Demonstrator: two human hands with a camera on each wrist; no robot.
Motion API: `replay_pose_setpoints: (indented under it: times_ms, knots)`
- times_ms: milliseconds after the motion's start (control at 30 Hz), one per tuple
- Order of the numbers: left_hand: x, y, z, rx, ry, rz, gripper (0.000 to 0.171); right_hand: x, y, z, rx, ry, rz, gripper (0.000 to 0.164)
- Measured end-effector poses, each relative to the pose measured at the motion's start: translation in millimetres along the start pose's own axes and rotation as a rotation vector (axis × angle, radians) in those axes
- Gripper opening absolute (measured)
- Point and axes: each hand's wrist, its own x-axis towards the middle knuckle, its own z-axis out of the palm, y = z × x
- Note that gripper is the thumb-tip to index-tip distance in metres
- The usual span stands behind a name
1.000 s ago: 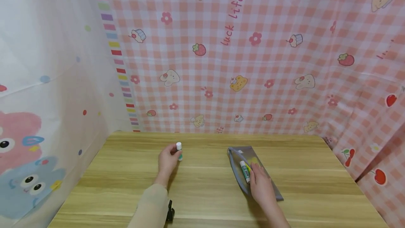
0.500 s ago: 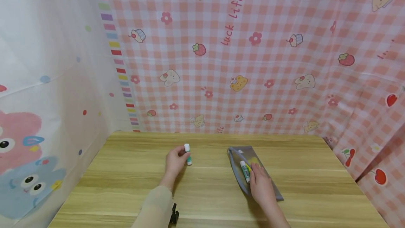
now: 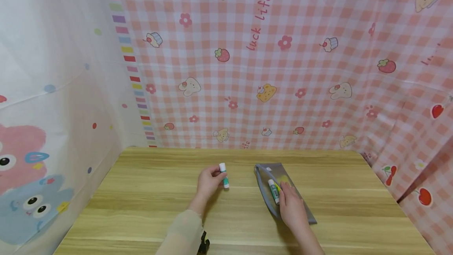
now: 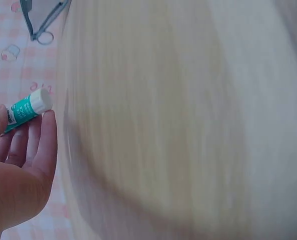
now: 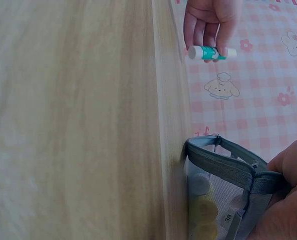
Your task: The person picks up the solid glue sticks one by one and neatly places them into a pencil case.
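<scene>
My left hand (image 3: 209, 182) pinches a green glue stick (image 3: 224, 176) with a white cap between thumb and fingers, above the table and left of the pouch. The left wrist view shows the same glue stick (image 4: 26, 110) tilted. My right hand (image 3: 293, 207) grips the side of a grey mesh zip pouch (image 3: 274, 170), with the thumb near the zip end in the right wrist view. The pouch's mouth (image 5: 221, 150) gapes. Another glue stick (image 3: 273, 192) shows at the pouch, and something yellow (image 5: 203, 210) appears through the mesh. Some right fingers are hidden.
A wood-grain table (image 3: 148, 192) lies beneath both hands. Pink checked cloth (image 3: 247, 70) hangs behind it, and a white printed cloth (image 3: 70, 89) hangs at left. A black buckle (image 3: 204, 243) sits by the left sleeve.
My left hand has moved rightward with the glue stick, closer to the pouch. My right hand and the pouch stay where they were.
</scene>
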Motion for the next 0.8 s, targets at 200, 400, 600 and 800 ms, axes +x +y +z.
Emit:
replay_pose_setpoints:
  times_ms: [200, 400, 600, 800]
  knots:
    - [-6.7, 4.4, 15.1, -0.076, -0.033, -0.049, 0.026, 0, 2, 0, 0.003, -0.002, 0.001, 0.039]
    - [-13.5, 10.0, 28.4, -0.138, -0.077, -0.081, 0.026, 0, 2, 0, 0.005, -0.011, 0.000, 0.039]
    - [-19.7, 14.8, 40.5, -0.174, -0.102, -0.113, 0.027, 0, 1, 0, 0.001, -0.005, -0.009, 0.038]
    - [-24.0, 17.4, 55.9, -0.195, -0.113, -0.122, 0.026, 0, 1, 0, 0.004, 0.000, -0.012, 0.038]
